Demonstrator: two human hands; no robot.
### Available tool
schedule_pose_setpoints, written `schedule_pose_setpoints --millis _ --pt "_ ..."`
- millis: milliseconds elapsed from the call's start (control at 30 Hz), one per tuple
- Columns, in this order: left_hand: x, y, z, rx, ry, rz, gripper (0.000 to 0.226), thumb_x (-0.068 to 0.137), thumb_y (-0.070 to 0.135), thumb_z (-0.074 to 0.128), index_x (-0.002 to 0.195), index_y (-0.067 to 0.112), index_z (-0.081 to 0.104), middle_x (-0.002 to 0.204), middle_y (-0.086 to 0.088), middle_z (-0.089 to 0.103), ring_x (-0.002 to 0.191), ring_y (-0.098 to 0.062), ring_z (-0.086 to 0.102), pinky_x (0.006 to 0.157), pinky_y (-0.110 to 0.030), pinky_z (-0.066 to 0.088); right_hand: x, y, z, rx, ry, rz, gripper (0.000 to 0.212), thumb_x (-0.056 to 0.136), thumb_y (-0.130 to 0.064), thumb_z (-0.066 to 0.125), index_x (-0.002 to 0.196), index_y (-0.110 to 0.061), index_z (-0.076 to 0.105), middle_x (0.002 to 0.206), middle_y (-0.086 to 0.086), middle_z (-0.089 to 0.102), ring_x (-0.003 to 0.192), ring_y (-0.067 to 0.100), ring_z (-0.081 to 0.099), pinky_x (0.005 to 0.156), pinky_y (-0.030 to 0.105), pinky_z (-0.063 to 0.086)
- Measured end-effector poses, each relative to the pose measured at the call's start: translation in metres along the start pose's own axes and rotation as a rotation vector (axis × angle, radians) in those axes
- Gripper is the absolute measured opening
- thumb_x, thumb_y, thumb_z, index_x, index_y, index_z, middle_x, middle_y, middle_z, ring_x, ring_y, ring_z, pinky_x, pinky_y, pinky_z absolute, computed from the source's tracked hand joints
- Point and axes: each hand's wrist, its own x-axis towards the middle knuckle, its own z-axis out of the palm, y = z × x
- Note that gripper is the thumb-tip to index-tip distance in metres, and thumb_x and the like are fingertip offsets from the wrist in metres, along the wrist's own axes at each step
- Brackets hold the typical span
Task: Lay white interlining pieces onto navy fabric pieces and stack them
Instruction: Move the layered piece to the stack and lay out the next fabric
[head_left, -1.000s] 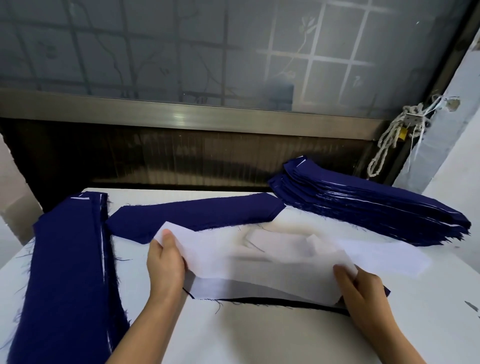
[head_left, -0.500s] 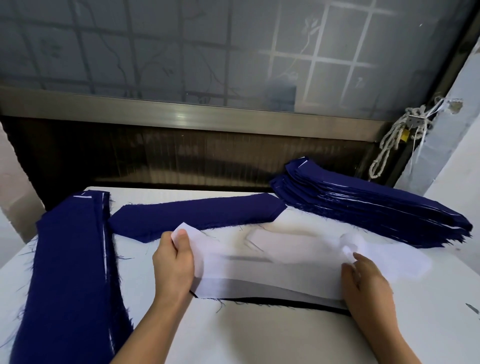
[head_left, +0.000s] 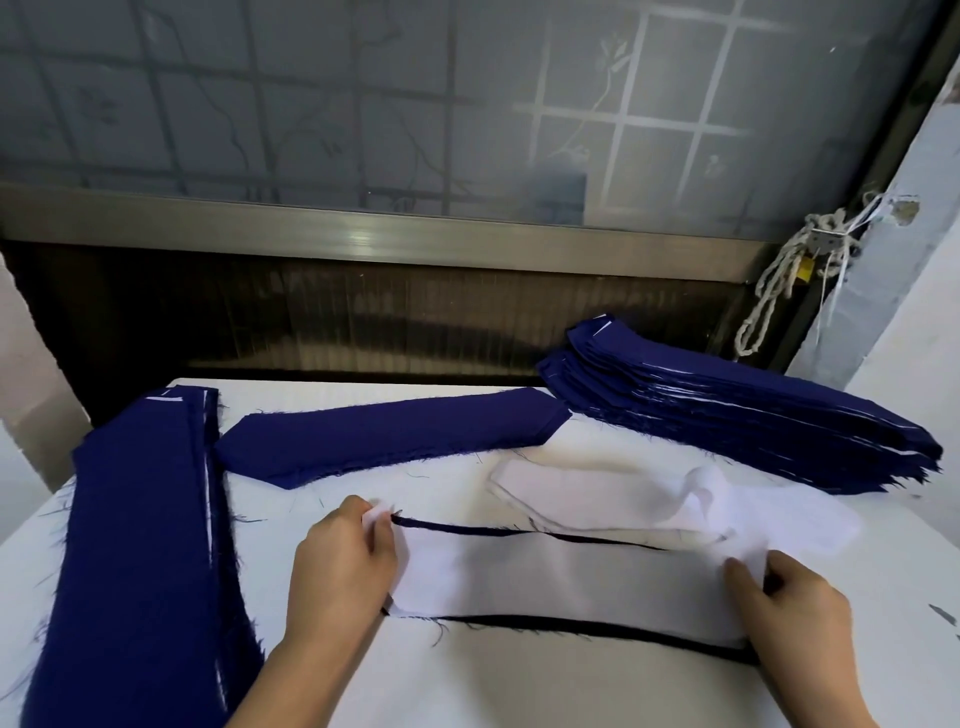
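Only slim edges of navy fabric (head_left: 675, 644) beneath white interlining (head_left: 561, 582)

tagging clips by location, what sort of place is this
Probably a garment workshop, at a prep table: a tall stack of cut navy pieces at back right, a second navy pile on the left, and the left hand and right hand laying a white interlining piece over navy fabric.

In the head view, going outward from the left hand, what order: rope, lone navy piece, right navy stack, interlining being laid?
1. The interlining, pinched by the left hand.
2. The lone navy piece, just behind.
3. The right navy stack, far right.
4. The rope, back right corner.
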Motion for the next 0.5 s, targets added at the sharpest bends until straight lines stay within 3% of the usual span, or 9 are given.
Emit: schedule_pose_setpoints --millis 133,233,300,400,500 --pt "-0.003 0.002 -0.007 0.015 0.015 0.004 0.024 0.095 0.016 0.056 0.073 0.019 0.048 0.054 0.012 0.051 0.052 -0.007 0.053 0.050 -0.016 0.028 -0.006 0.000 -0.003 -0.036 0.031 -0.034 0.042 0.085 -0.016 0.067 0.055 -0.004 0.040 0.046 0.011 0.041 0.053 0.033 0.043 0.054 0.034 0.038" --pt "-0.009 0.004 -0.006 0.013 0.032 0.065 0.034 0.094 0.013 0.058 0.065 0.022 0.042 0.051 0.008 0.049 0.059 0.014 0.056 0.049 -0.018 0.026 -0.009 -0.002 -0.002 -0.102 0.067 -0.057 0.043 0.087 -0.016 0.063 0.055 -0.007 0.036 0.049 0.008 0.042 0.052 0.029 0.041 0.049 0.032 0.030" --pt "-0.011 0.003 -0.005 0.020 0.028 0.088 0.026 0.094 0.016 0.060 0.071 0.017 0.050 0.068 0.006 0.060 0.061 0.000 0.059 0.053 -0.022 0.032 -0.008 -0.002 -0.001 -0.132 0.075 -0.053 0.041 0.086 -0.013 0.062 0.055 -0.006 0.036 0.053 0.009 0.043 0.054 0.030 0.040 0.050 0.034 0.027" --pt "-0.007 0.004 -0.005 0.070 -0.006 0.045 0.016 0.096 0.021 0.060 0.096 0.006 0.064 0.103 -0.003 0.068 0.085 -0.023 0.063 0.070 -0.032 0.043 -0.007 0.000 -0.001 -0.142 0.070 -0.024 0.041 0.088 -0.015 0.062 0.054 -0.004 0.041 0.054 0.009 0.046 0.056 0.032 0.042 0.053 0.037 0.031" --pt "-0.007 0.006 -0.004 0.109 -0.014 0.034 0.015 0.096 0.021 0.060 0.096 0.006 0.062 0.100 -0.006 0.065 0.081 -0.026 0.058 0.068 -0.032 0.041 -0.007 0.000 -0.002 -0.135 0.048 -0.001 0.042 0.089 -0.021 0.060 0.055 -0.004 0.044 0.052 0.010 0.049 0.057 0.033 0.046 0.055 0.038 0.036"
